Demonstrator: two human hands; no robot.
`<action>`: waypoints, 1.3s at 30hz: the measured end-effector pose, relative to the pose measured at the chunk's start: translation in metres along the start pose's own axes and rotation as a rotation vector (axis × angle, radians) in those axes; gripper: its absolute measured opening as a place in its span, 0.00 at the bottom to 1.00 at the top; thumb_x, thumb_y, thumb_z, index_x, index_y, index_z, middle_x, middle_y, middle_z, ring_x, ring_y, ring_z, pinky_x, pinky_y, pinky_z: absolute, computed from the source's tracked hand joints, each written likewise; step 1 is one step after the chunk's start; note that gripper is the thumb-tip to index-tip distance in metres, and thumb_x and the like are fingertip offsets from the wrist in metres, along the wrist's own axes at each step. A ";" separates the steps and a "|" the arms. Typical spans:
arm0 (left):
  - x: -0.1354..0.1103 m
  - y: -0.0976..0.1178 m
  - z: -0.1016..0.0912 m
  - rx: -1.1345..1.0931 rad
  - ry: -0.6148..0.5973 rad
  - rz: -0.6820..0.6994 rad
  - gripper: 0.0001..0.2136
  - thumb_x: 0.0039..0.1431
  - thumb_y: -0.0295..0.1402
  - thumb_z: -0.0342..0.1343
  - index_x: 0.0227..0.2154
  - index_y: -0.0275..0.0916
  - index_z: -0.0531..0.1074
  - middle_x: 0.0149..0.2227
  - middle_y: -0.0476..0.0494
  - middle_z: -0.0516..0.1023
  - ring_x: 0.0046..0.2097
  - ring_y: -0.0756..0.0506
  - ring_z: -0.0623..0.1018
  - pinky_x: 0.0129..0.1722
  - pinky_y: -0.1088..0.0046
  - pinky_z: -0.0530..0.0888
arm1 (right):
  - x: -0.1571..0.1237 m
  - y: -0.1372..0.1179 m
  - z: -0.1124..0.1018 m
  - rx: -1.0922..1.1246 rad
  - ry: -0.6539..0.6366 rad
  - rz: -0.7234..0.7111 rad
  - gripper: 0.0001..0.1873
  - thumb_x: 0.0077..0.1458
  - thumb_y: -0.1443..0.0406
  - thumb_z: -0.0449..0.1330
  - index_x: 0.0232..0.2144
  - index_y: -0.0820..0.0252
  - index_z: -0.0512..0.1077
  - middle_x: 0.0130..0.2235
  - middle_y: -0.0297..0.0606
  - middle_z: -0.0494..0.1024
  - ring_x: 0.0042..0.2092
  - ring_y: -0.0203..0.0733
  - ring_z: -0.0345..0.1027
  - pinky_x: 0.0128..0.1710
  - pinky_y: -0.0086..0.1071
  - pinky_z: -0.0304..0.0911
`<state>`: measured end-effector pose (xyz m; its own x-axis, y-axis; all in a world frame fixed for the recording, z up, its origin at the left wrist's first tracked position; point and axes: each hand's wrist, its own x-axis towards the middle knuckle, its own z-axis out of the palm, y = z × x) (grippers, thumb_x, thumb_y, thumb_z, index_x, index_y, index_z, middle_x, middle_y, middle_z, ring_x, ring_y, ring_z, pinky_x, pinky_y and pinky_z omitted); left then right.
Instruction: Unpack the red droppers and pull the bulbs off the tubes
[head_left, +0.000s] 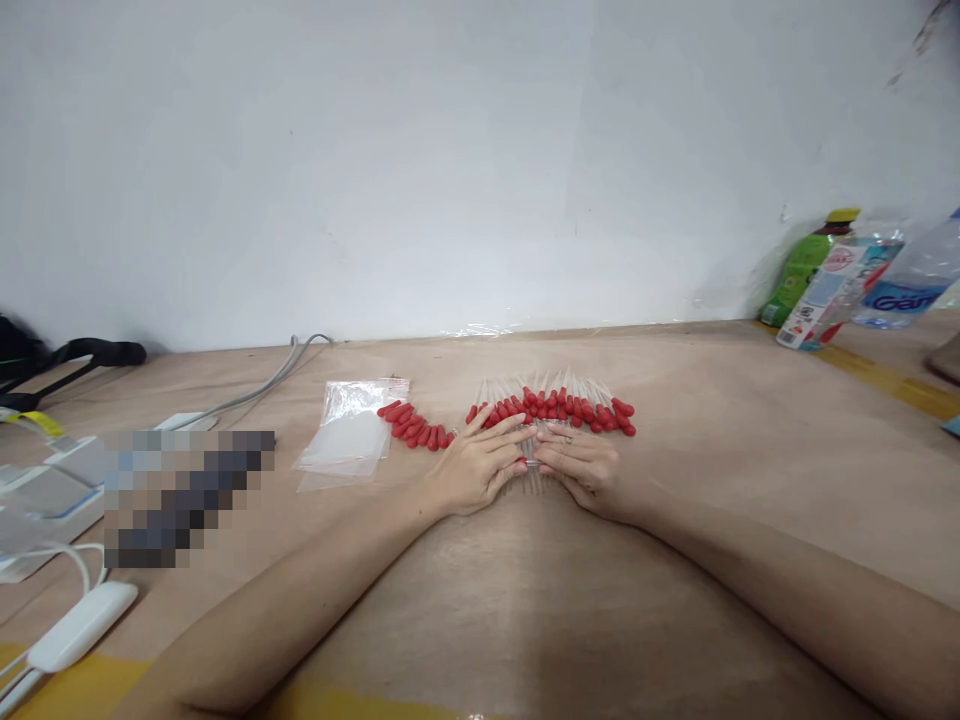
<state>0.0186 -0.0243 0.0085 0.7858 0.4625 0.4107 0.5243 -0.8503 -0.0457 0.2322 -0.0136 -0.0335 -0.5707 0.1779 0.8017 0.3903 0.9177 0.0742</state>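
My left hand (480,468) is closed at the thumb and fingertips, where a bit of a red rubber bulb (523,461) shows. A short clear tube (532,463) spans from that bulb to the fingertips of my right hand (585,465), which pinch its other end. Together they look like one dropper, mostly covered by my fingers. Under and between the hands lie several loose clear tubes (534,484). Just beyond them is a row of droppers (555,402) with red bulbs toward me and thin tubes pointing to the wall. A curved row of red bulbs (420,430) lies left of my left hand.
Clear zip bags (345,440) lie left of the red bulbs. Farther left are a blurred-out object (187,495), a power strip (52,510), a white adapter (84,627) and grey cables (274,378). Bottles (806,265) stand at the back right by the wall (480,170).
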 end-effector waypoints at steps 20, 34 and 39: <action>-0.018 -0.005 -0.004 -0.040 0.146 -0.130 0.09 0.61 0.32 0.44 0.34 0.38 0.69 0.46 0.41 0.72 0.51 0.43 0.68 0.50 0.61 0.65 | -0.007 0.003 -0.035 -0.153 0.001 0.273 0.13 0.55 0.68 0.52 0.43 0.56 0.70 0.27 0.35 0.73 0.31 0.37 0.66 0.36 0.35 0.63; -0.022 -0.073 -0.033 -0.129 0.297 -0.712 0.12 0.52 0.33 0.50 0.40 0.38 0.66 0.31 0.47 0.70 0.32 0.49 0.72 0.31 0.72 0.71 | 0.007 -0.002 -0.017 -0.273 -0.005 0.469 0.10 0.53 0.69 0.51 0.31 0.59 0.73 0.27 0.35 0.73 0.31 0.36 0.65 0.35 0.33 0.51; -0.032 -0.092 -0.042 0.014 0.131 -0.758 0.10 0.50 0.39 0.52 0.33 0.39 0.66 0.31 0.48 0.73 0.29 0.48 0.72 0.31 0.71 0.69 | 0.008 -0.005 -0.015 -0.356 -0.060 0.430 0.11 0.53 0.69 0.51 0.27 0.57 0.74 0.23 0.33 0.71 0.29 0.35 0.62 0.35 0.34 0.48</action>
<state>-0.0689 0.0289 0.0379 0.1653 0.8831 0.4390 0.9086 -0.3095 0.2805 0.2368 -0.0220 -0.0186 -0.3422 0.5389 0.7697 0.8107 0.5835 -0.0481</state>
